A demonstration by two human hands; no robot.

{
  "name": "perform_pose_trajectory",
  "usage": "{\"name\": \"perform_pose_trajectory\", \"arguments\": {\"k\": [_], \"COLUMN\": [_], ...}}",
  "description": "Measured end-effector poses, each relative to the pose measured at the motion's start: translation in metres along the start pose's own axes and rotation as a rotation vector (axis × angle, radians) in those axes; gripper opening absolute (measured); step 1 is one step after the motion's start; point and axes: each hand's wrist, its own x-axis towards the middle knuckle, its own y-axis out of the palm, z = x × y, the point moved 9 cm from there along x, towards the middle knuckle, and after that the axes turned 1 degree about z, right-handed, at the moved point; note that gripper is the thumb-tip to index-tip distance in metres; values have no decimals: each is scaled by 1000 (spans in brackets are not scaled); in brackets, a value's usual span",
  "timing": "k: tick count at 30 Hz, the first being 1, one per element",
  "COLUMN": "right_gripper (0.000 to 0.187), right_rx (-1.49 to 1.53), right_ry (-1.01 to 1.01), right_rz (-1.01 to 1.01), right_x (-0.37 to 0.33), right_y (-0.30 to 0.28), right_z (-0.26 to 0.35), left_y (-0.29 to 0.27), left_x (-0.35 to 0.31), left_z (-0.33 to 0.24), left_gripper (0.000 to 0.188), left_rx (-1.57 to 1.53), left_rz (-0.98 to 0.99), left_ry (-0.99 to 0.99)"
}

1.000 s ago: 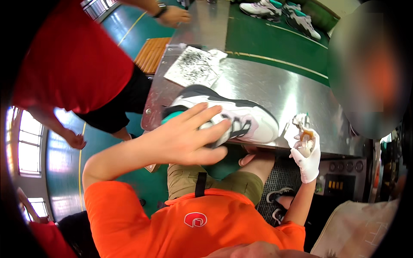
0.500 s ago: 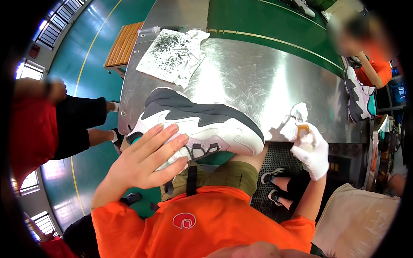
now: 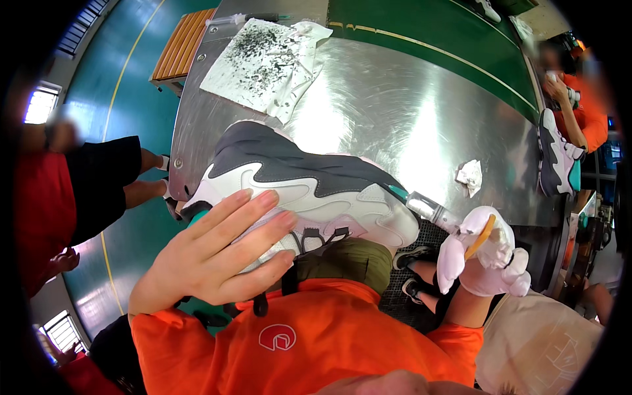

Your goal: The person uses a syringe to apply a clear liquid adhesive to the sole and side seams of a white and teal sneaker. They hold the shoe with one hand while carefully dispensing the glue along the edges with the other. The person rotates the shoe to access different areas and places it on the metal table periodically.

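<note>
A white, grey and pale-lilac sneaker (image 3: 336, 209) lies tilted on its side at the near table edge, its dark sole edge turned away from me. My left hand (image 3: 220, 247), bare, holds it by the upper near the heel, fingers stretched along its side and thumb hidden. In my right hand (image 3: 490, 260), gloved in white, is a clear syringe (image 3: 431, 210), its green tip at or close to the sole edge near the toe. A tan strip (image 3: 480, 238) shows across the gloved fingers; its kind I cannot make out.
On the metal table (image 3: 368, 85) lie a black-stained white cloth (image 3: 253, 66), another syringe (image 3: 245, 19) and a crumpled white tissue (image 3: 470, 176). Another sneaker (image 3: 556, 158) stands at the right, near a person in orange (image 3: 587, 125). A person in red (image 3: 43, 210) is at the left.
My right hand has turned and moved away from the tissue, bringing the syringe tip to the sneaker's toe. My left hand stays on the sneaker. The view has shifted slightly.
</note>
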Motion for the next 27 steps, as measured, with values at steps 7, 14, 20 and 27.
{"name": "perform_pose_trajectory", "arguments": {"k": [7,14,20,27], "right_gripper": [88,93,96,96], "right_rx": [-54,-36,-46,-60], "right_ry": [120,115,85,109], "right_rz": [2,17,38,-50], "right_x": [1,-6,-16,-36], "right_y": [-3,-6,-7,-26], "right_z": [-5,0,8,8], "left_y": [-1,2,3,7], "left_x": [0,0,3,3], "left_z": [-1,-2,-7,-25], "left_gripper": [32,30,21,22], "left_rx": [-3,-19,73,162], "left_rz": [3,18,26,45], "left_ry": [-3,-12,-28,-46]}}
